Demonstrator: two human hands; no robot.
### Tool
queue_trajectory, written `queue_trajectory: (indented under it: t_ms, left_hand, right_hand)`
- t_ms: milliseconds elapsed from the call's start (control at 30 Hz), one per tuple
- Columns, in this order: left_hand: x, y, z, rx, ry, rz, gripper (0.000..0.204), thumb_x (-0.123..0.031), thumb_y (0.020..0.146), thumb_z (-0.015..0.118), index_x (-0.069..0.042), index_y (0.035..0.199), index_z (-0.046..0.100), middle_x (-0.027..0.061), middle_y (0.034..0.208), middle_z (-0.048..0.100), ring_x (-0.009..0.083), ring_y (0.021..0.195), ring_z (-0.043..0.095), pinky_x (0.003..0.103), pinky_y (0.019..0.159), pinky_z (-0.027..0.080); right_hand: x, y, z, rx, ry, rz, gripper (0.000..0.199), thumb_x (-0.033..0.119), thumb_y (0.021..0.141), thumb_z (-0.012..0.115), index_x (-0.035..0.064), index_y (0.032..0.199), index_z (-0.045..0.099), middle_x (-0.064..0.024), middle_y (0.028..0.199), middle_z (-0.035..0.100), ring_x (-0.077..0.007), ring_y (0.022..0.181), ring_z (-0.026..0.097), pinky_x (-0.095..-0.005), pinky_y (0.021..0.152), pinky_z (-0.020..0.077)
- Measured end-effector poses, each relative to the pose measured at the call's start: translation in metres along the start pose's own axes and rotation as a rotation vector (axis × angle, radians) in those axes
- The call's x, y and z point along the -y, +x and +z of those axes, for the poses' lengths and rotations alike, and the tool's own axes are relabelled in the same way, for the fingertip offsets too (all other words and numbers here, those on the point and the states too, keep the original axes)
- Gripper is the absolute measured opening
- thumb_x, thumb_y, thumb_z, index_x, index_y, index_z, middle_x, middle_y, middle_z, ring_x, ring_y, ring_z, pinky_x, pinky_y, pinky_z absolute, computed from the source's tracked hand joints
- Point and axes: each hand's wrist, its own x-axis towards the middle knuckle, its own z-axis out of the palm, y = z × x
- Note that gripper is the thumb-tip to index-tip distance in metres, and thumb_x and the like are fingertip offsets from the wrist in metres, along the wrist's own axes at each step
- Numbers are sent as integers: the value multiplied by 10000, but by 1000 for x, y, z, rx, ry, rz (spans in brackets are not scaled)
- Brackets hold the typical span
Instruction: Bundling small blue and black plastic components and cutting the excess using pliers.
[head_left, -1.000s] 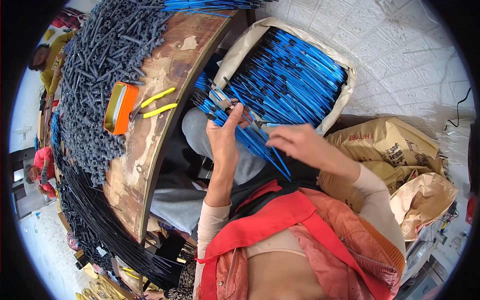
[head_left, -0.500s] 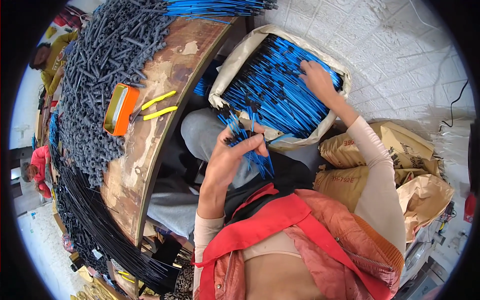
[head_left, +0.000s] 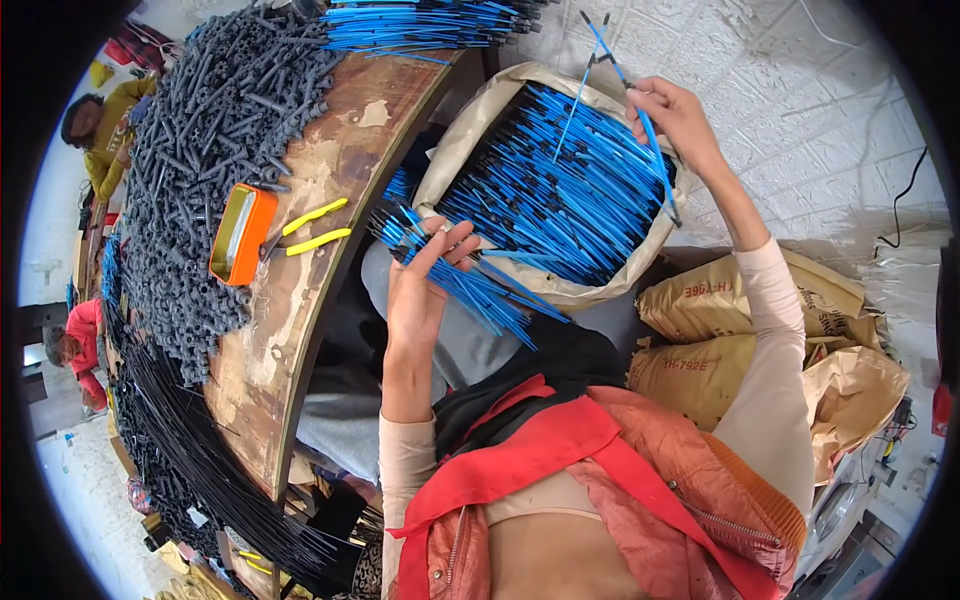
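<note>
A bundle of thin blue sticks with black ends (head_left: 490, 300) rests in my left hand (head_left: 428, 270), which is closed around it beside the sack's near left corner. Raised over the far right rim of the sack, my right hand (head_left: 668, 118) pinches a blue stick with black ends (head_left: 654, 145). Another blue stick (head_left: 574, 108) hangs at an angle from the upper part of that one, crossing it near the top. Below both hands stands an open pale sack (head_left: 450, 140), full of many more such blue sticks (head_left: 590, 200).
On my left, a worn wooden table (head_left: 345, 130) carries a heap of grey plastic parts (head_left: 220, 130), an orange box (head_left: 255, 238), yellow-handled pliers (head_left: 315, 228) and blue sticks (head_left: 410, 25). Black rods (head_left: 190, 430) lie nearer. Brown paper sacks (head_left: 700, 300) sit right. Two people work beyond the table.
My right hand has risen out of the sack toward the upper right, bringing blue sticks with it. My left hand has shifted left with its bundle, which now spreads more toward the right.
</note>
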Motion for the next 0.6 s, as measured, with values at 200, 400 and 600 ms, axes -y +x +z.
queue_trajectory:
  t_ms: [200,400,600]
  left_hand:
    - [4,6,16,62,57,25,563,-277,930,646,11,1362,430,239,1263,581,280,1126,618,291,750,494]
    - [3,3,26,186,232,76,548,-229,895,693,20,1327,466,197,1174,643,238,1040,654,283,767,489]
    - [14,-5,25,-15,21,166,191,-204,928,638,-50,1031,592,82,842,671,144,720,624,281,664,497]
  right_hand:
    - [38,-50,36,182,140,88,229,202,968,564,24,1108,596,-45,803,655,-108,620,627,-202,532,433]
    - [32,-97,101,447,321,224,171,116,958,557,-4,1077,580,-68,795,652,-119,654,628,-248,602,510]
    - [11,-92,119,598,19,45,231,240,938,573,48,1054,628,-106,813,672,-168,716,661,-314,669,513]
